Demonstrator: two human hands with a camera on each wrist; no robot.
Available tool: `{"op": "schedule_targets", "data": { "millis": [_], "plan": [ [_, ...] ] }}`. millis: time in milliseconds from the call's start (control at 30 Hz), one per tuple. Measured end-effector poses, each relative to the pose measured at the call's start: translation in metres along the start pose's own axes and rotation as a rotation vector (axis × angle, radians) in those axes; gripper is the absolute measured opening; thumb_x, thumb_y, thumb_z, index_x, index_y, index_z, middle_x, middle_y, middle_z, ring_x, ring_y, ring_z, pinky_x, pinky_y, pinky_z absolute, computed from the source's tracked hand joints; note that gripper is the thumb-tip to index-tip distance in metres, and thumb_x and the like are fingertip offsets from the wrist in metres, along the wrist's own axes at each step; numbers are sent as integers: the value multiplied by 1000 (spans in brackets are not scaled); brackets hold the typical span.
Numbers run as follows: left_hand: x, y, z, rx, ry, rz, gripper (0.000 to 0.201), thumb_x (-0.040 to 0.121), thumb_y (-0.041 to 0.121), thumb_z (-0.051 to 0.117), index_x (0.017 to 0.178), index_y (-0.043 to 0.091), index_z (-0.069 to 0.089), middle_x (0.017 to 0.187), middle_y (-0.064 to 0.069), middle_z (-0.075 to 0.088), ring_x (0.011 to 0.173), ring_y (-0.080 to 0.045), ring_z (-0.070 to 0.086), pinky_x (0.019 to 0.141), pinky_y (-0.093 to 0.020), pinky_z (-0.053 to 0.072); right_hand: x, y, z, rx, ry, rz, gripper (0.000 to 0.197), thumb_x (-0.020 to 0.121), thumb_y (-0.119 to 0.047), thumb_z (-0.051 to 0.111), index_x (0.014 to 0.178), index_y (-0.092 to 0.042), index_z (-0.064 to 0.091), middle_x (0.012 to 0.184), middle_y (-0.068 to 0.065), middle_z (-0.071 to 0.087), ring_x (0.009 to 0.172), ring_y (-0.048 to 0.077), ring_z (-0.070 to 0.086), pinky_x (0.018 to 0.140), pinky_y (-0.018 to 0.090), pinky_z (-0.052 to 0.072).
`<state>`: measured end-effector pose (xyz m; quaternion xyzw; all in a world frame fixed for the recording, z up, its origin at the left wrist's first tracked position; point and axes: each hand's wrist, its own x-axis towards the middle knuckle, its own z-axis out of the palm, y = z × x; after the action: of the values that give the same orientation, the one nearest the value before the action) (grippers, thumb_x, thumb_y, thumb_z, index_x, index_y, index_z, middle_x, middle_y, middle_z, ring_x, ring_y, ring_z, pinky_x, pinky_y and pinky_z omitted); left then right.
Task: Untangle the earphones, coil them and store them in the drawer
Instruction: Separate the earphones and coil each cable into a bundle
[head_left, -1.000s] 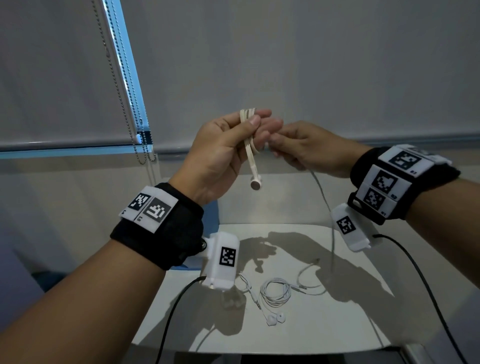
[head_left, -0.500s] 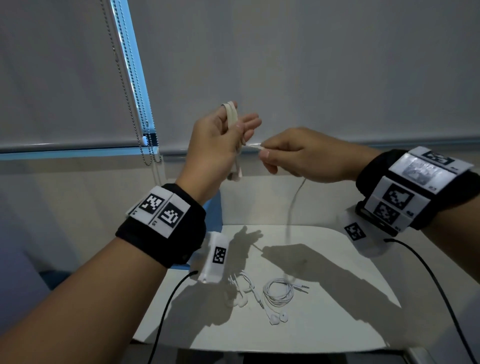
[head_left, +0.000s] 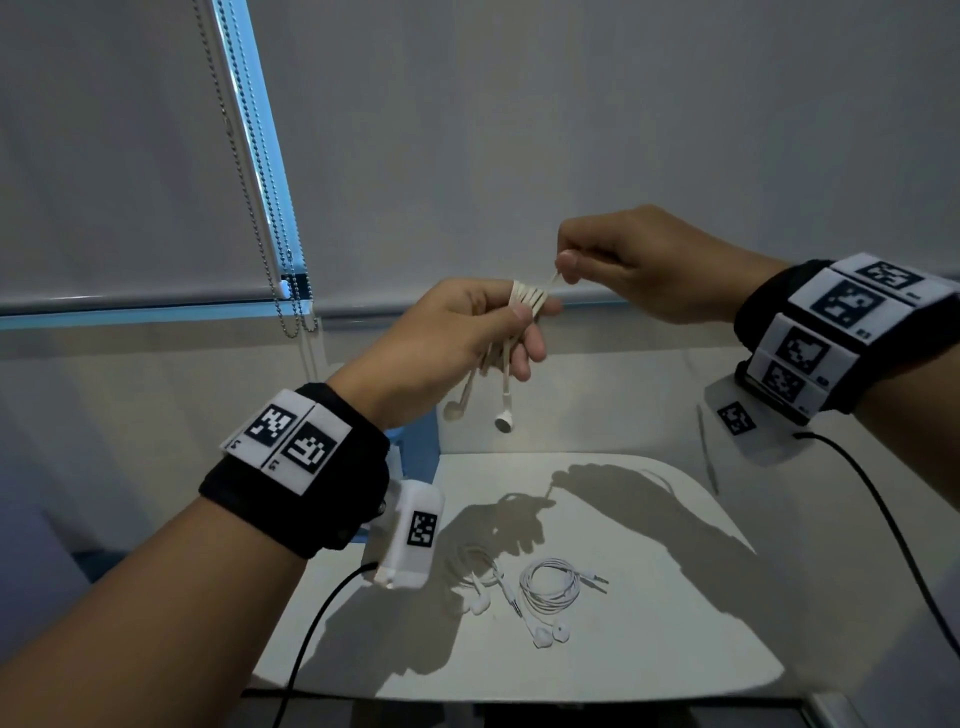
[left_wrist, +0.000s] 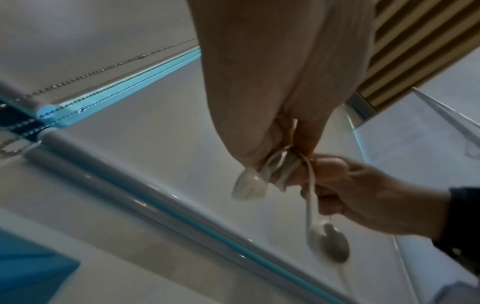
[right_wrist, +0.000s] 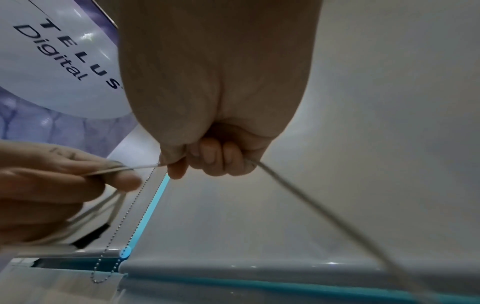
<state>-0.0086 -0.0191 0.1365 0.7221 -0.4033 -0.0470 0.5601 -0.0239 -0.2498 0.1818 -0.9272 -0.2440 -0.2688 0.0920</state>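
A cream pair of earphones (head_left: 525, 304) is wound in several loops round the fingers of my left hand (head_left: 467, 338), which grips the loops above the white table (head_left: 649, 623). Two earbuds (head_left: 503, 420) hang below that hand; they show close up in the left wrist view as earbuds (left_wrist: 327, 246). My right hand (head_left: 623, 265) is just up and right of the left and pinches the cable (right_wrist: 145, 166) taut between the two hands. The rest of the cable (right_wrist: 324, 216) trails down from its curled fingers.
Two more white earphone sets lie on the table: a coiled one (head_left: 550, 590) and a loose one (head_left: 480, 577) beside it. A roller blind with a bead chain (head_left: 270, 249) hangs behind the table. No drawer is in view.
My left hand has dropped lower and turned, with more loops round its fingers. My right hand has risen above it and to the right, drawing the cable taut.
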Motion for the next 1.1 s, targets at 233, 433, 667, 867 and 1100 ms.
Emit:
{"op": "schedule_targets", "data": {
  "millis": [233, 433, 667, 867, 1100],
  "plan": [
    [-2, 8, 2, -322, -47, 14, 27, 105, 4, 44, 121, -6, 62, 67, 1, 59, 54, -7, 51, 57, -16, 45, -8, 2, 20, 127, -90, 101, 37, 109, -31, 45, 74, -23, 51, 63, -7, 47, 56, 3, 42, 55, 17, 31],
    [4, 9, -4, -539, 323, 34, 32, 105, 10, 51, 128, -10, 58, 81, -5, 72, 64, -7, 64, 66, -14, 55, -29, -23, 52, 288, -211, 109, 36, 109, -34, 44, 75, -23, 52, 71, -9, 52, 65, 10, 49, 65, 31, 42],
    [2, -13, 4, -286, 516, 48, 15, 106, 5, 48, 103, 2, 63, 98, -14, 77, 87, -12, 77, 77, -19, 58, -31, -68, 55, 197, -261, -66, 34, 108, -27, 47, 75, -25, 54, 66, -13, 53, 66, 3, 52, 64, 22, 34],
    [-9, -21, 4, 130, 241, 81, 34, 109, 17, 43, 103, -8, 65, 79, -16, 70, 63, -23, 59, 61, -39, 46, -16, -59, 18, 172, -115, -44, 30, 105, -25, 51, 77, -27, 59, 65, -13, 56, 64, 4, 50, 62, 19, 33],
    [-10, -12, 5, -46, 119, 3, 38, 110, 14, 38, 113, -7, 68, 56, -3, 45, 49, -12, 36, 47, -19, 29, -9, -11, 20, 194, 74, 121, 27, 106, -27, 51, 81, -19, 58, 67, -7, 49, 62, 6, 40, 63, 29, 33]
  ]
}}
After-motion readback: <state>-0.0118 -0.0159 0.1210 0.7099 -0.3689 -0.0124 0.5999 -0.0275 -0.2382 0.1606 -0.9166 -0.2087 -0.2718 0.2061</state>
